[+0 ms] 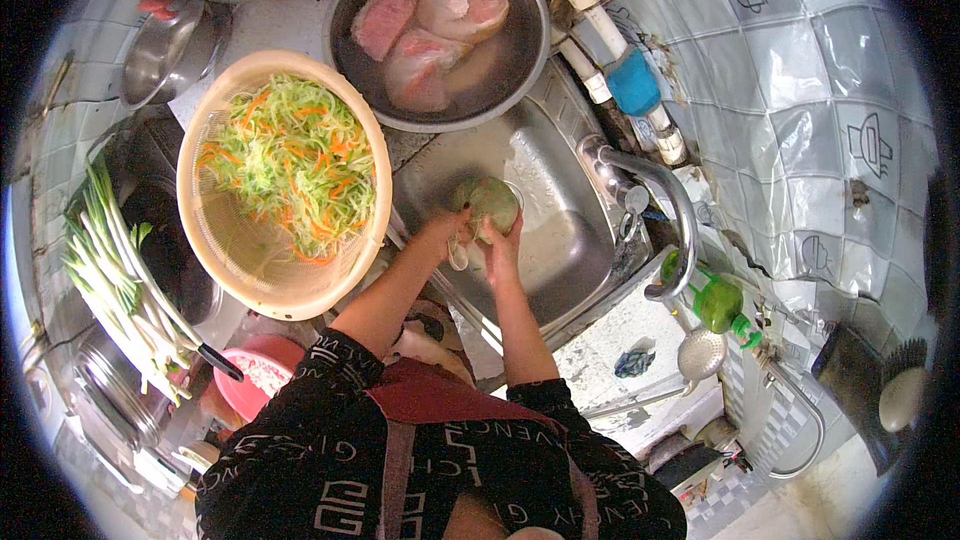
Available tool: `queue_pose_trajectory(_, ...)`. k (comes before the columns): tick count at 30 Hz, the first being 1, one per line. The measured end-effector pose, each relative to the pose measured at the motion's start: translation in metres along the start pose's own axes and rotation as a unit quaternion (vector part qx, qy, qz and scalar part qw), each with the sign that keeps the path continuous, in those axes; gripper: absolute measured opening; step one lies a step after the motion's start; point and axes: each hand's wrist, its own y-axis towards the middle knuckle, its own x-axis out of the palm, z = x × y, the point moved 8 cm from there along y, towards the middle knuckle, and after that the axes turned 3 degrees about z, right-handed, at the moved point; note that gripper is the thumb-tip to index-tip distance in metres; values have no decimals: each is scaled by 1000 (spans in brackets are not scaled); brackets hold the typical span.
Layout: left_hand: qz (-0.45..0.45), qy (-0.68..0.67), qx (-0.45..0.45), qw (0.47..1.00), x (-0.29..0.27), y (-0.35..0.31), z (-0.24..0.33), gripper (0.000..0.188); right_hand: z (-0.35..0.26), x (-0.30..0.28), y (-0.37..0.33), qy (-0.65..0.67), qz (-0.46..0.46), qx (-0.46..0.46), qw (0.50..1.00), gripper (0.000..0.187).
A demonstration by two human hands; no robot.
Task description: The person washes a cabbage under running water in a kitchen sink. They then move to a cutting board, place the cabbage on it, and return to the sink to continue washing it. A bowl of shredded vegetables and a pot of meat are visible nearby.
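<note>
Over the metal sink [580,240], both my hands are closed around a round, pale green thing [487,200]; whether it is a vegetable or a bowl I cannot tell. My left hand [450,228] grips its near left side. From below, my right hand [500,248] cups its right side, the thumb not plainly visible. A small pale looped piece [458,256] hangs under my left fingers, its kind unclear. Left of the sink sits a cream plastic colander [208,240] with shredded green and orange vegetables [300,160]. A metal basin [340,50] beyond holds several pieces of raw meat [430,40] in cloudy liquid.
A curved faucet [680,200] arches over the sink's right side. Green onions [120,280] lie at the far left near a pink bowl [262,365]. On the right are a green bottle [718,302] and a perforated ladle [701,354]. White pipes [605,30] run along the tiled wall.
</note>
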Motion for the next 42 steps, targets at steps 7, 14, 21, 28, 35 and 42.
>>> queue_pose_trajectory(7, 182, 498, 447, 721, 11, -20, 18, 37, -14, 0, 26, -224, 27, 32, 974, 97)
queue_pose_trajectory(14, -38, 210, 123, 969, 6, 3, -17, 35, 9, -9, 85, -633, -90, -5, 769, 79)
queue_pose_trajectory(21, 126, 334, 269, 895, -3, 82, -14, 30, 1, 30, 75, -653, 167, -118, 729, 64)
queue_pose_trajectory(28, 208, 320, 261, 887, -14, 15, 21, 25, -6, 45, 74, -631, 170, -181, 735, 26)
queue_pose_trajectory(35, 206, 249, 193, 926, -11, 23, 21, 27, -1, 53, 90, -689, 142, -272, 656, 31)
queue_pose_trajectory(42, 202, 292, 206, 912, -7, 57, 4, 21, -4, 60, 109, -672, 83, -154, 720, 47)
